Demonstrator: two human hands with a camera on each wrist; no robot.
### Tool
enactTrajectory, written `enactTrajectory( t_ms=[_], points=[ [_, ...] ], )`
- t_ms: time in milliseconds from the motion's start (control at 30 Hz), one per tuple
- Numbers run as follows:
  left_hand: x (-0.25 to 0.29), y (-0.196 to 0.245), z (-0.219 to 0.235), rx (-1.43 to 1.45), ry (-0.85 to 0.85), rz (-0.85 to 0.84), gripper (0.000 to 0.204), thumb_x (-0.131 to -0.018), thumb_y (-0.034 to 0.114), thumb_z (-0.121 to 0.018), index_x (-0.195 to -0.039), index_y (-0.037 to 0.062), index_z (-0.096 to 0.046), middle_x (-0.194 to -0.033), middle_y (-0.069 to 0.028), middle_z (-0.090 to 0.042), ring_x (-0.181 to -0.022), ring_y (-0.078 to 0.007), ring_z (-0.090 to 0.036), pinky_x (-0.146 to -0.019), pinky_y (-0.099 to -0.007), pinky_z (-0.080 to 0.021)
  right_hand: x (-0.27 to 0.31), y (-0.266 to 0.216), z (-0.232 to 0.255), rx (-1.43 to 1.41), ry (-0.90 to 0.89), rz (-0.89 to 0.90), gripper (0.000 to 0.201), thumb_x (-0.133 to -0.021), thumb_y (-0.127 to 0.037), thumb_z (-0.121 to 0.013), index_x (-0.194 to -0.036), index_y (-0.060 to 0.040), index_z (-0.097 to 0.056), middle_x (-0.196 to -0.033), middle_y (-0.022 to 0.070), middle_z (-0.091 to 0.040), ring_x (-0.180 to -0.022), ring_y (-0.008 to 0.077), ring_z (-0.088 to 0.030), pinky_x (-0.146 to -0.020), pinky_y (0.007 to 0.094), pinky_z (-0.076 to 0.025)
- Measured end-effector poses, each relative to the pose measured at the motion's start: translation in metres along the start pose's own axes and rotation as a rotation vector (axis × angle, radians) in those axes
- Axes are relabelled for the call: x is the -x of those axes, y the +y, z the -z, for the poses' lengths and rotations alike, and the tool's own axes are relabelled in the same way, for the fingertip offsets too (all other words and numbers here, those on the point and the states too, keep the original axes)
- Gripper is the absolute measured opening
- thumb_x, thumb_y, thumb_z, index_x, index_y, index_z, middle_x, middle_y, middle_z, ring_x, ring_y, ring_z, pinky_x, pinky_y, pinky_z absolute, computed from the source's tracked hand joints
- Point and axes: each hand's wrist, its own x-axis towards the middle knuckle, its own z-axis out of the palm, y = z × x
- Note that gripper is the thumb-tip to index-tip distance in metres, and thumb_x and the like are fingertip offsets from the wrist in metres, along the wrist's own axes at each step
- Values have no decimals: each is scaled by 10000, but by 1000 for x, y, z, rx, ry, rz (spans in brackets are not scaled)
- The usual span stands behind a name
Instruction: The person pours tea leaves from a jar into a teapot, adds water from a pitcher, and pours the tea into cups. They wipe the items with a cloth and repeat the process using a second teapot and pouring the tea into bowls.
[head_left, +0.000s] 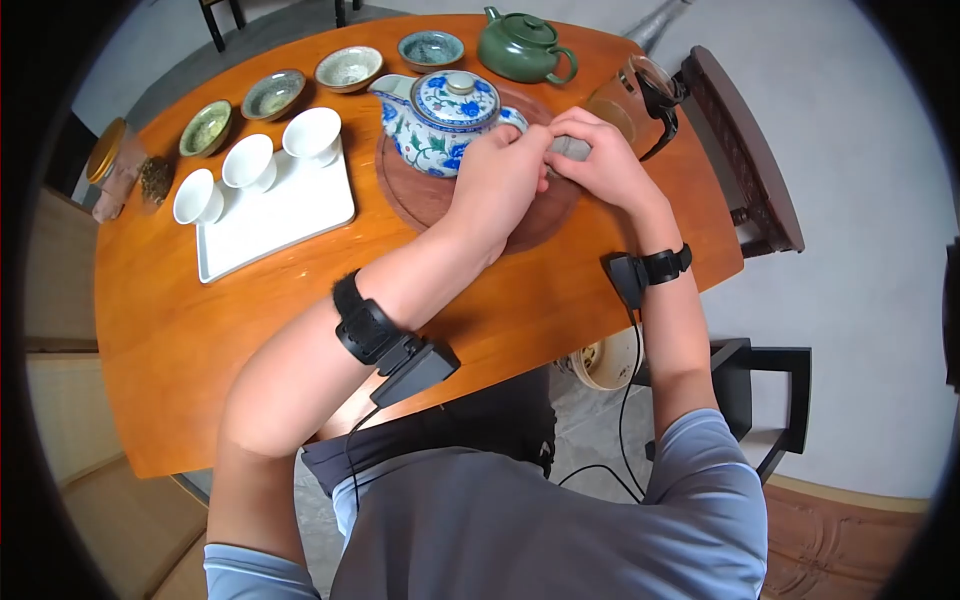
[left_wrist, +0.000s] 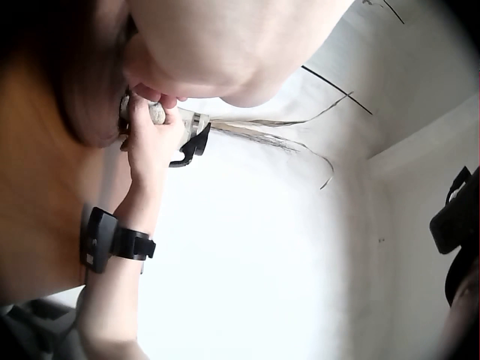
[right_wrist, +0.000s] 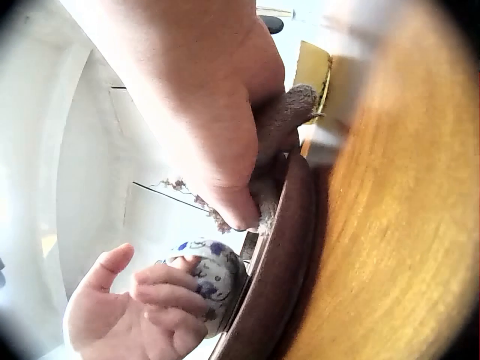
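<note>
In the head view my right hand (head_left: 608, 165) holds a grey folded cloth (head_left: 570, 148) beside the handle of the blue-and-white teapot (head_left: 440, 135). The right wrist view shows the fuzzy cloth (right_wrist: 289, 116) bunched under my right hand (right_wrist: 202, 112), at the edge of the round brown board (right_wrist: 285, 247). My left hand (head_left: 500, 175) is close to the teapot handle and the right hand. Seen from the right wrist, the left hand (right_wrist: 139, 315) has its thumb apart and fingers loosely bent in front of the teapot (right_wrist: 217, 281), with nothing visibly gripped.
Three white cups (head_left: 248, 163) stand at a white tray (head_left: 280, 225) on the left. Several small bowls (head_left: 273, 95) line the back, with a green teapot (head_left: 525, 48). A glass pitcher (head_left: 630, 100) with a black handle is beyond my right hand. A jar (head_left: 115, 155) stands far left.
</note>
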Motion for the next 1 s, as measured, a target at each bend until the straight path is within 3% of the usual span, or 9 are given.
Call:
enactTrajectory(
  t_ms=[200,367,433,500,567,633,767,867,1000],
  points=[
    [25,16,41,-453,-148,-63,397,-1035,382,-638,-776,81,-646,-641,32,-552,-598,-57,-502,-562,-251,-372,-7,-4,3,-46,-93,-171,244,-919,-132,-776,-1131,-20,-726,-1136,71,-681,-1048,208,-661,-952,349,-527],
    [32,35,77,-871,-141,-183,534,-985,382,-710,-658,-16,-571,-589,-94,-534,-550,-156,-475,-549,-386,-394,-30,-21,14,-50,-148,-259,254,-975,-247,-737,-1123,-42,-726,-1093,71,-686,-1027,189,-660,-917,341,-528],
    [34,39,89,-914,-166,-150,453,-1007,307,-734,-697,8,-592,-649,14,-557,-604,-70,-441,-559,-299,-383,-40,-21,12,-85,-143,-338,284,-983,-300,-720,-1119,-51,-725,-1080,93,-688,-1029,193,-664,-912,346,-529],
    [31,29,99,-1041,-67,-609,434,-1013,278,-733,-694,23,-585,-706,8,-600,-643,-74,-465,-574,-299,-381,-48,-2,-1,-285,502,-271,306,-1035,-328,-629,-1138,-43,-673,-1097,94,-688,-1052,166,-646,-918,338,-524],
    [34,30,100,-968,-87,-555,368,-1041,252,-699,-759,38,-601,-733,10,-616,-666,-67,-499,-586,-271,-404,-48,-11,0,-434,565,-307,270,-1067,-260,-518,-1175,-32,-616,-1138,82,-675,-1062,148,-624,-923,321,-511],
    [37,30,96,-622,-178,-208,271,-1068,240,-662,-875,52,-627,-706,26,-596,-639,-62,-514,-589,-238,-428,-41,-28,-6,-863,538,-75,285,-1046,-168,-431,-1231,-26,-595,-1192,71,-647,-1078,134,-604,-930,300,-497],
    [28,29,104,-383,-378,-22,235,-1113,249,-579,-973,68,-632,-683,45,-568,-624,-46,-512,-580,-208,-422,-31,-81,-18,6,195,332,406,-836,11,-515,-1201,-51,-681,-1193,117,-610,-1133,305,-547,-1040,403,-439],
    [30,37,103,-493,-362,29,241,-1124,259,-554,-990,73,-630,-677,48,-547,-619,-37,-488,-563,-209,-387,-29,-91,-25,-111,185,285,426,-806,24,-529,-1176,-95,-703,-1186,124,-601,-1183,354,-497,-1073,450,-392],
    [31,33,101,-485,-349,-3,238,-1126,263,-547,-1000,78,-628,-681,53,-533,-604,-31,-449,-548,-210,-342,-28,-80,-30,26,318,386,353,-713,6,-606,-1011,-125,-742,-1107,100,-607,-976,297,-586,-849,384,-493]
  ],
)
